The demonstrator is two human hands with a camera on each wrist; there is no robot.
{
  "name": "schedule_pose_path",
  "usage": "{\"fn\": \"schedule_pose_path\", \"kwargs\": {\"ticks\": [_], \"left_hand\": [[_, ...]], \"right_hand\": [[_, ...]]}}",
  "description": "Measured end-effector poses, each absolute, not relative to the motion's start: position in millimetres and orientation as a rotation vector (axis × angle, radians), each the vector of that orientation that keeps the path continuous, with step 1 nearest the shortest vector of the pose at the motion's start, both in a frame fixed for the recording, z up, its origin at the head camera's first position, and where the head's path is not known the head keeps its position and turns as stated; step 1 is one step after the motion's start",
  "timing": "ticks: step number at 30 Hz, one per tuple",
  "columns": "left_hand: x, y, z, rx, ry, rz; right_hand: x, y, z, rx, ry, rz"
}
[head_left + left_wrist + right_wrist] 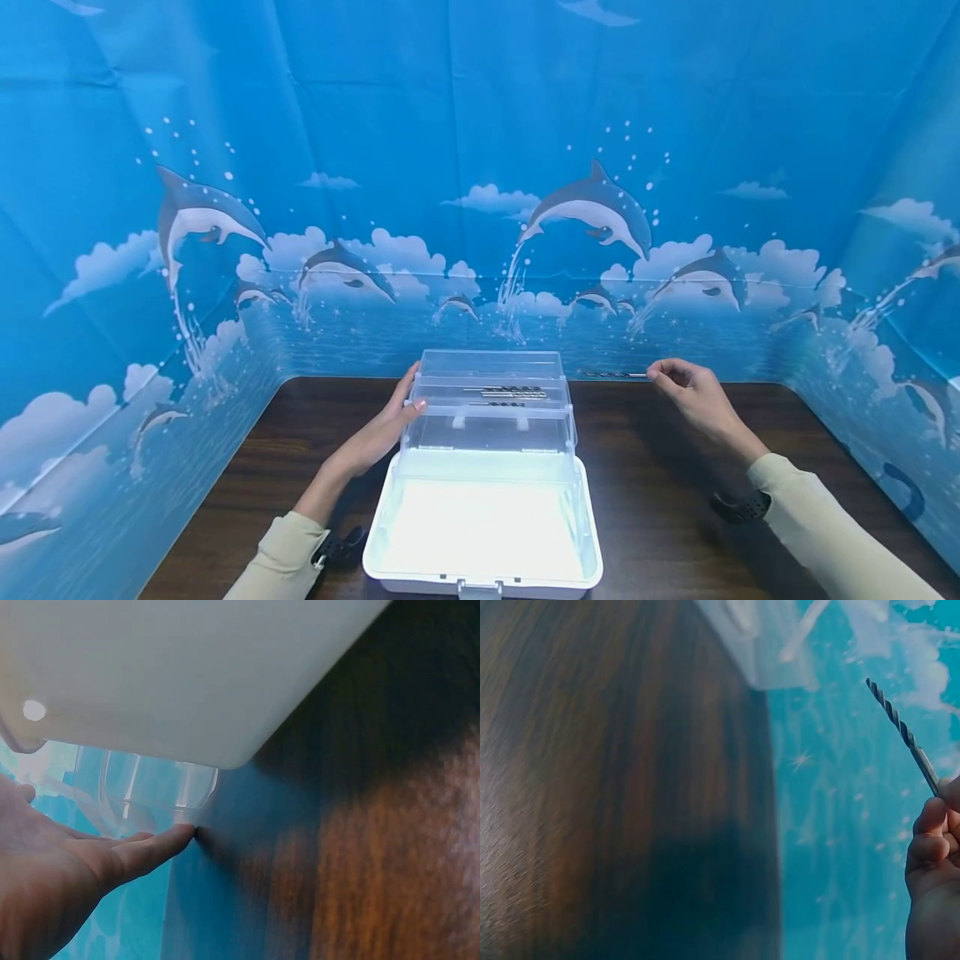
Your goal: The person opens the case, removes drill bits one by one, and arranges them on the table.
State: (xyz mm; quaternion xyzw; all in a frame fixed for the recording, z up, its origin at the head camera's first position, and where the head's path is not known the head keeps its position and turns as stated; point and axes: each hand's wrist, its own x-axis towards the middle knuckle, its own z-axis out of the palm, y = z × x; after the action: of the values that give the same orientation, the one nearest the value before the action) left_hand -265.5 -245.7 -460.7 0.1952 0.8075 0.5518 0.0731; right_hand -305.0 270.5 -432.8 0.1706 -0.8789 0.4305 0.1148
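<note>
A white toolbox point(594, 554) with clear fold-out trays point(491, 433) stands in front of me. Several drill bits point(513, 393) lie in an upper tray. My left hand point(382, 429) rests on the left side of the clear trays, its thumb over their edge and its fingers fairly straight. In the left wrist view one extended finger reaches the clear plastic; the other fingertips are partly hidden. To the right of the trays, my right hand point(693, 392) pinches a drill bit point(900, 724) by its smooth shank. The spiral end points left, towards the trays.
The toolbox stands on a dark wood-grain table point(637, 500). A blue dolphin-print cloth point(420, 100) hangs behind the table and along both sides. The toolbox latch point(480, 590) is at the near edge.
</note>
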Motion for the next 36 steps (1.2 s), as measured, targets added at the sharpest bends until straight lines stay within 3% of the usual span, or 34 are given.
{"fn": "schedule_pose_path", "kwargs": {"ticks": [14,28,36], "left_hand": [[-264,-244,-461,0.575,2.42,1.648],[-264,-248,-462,0.573,2.426,1.655],[-265,-247,-460,0.567,2.426,1.643]], "right_hand": [[-327,296,-492,0.401,-2.706,1.351],[-344,297,-505,0.592,-2.785,1.067],[-348,297,-506,0.564,-2.805,1.006]]}}
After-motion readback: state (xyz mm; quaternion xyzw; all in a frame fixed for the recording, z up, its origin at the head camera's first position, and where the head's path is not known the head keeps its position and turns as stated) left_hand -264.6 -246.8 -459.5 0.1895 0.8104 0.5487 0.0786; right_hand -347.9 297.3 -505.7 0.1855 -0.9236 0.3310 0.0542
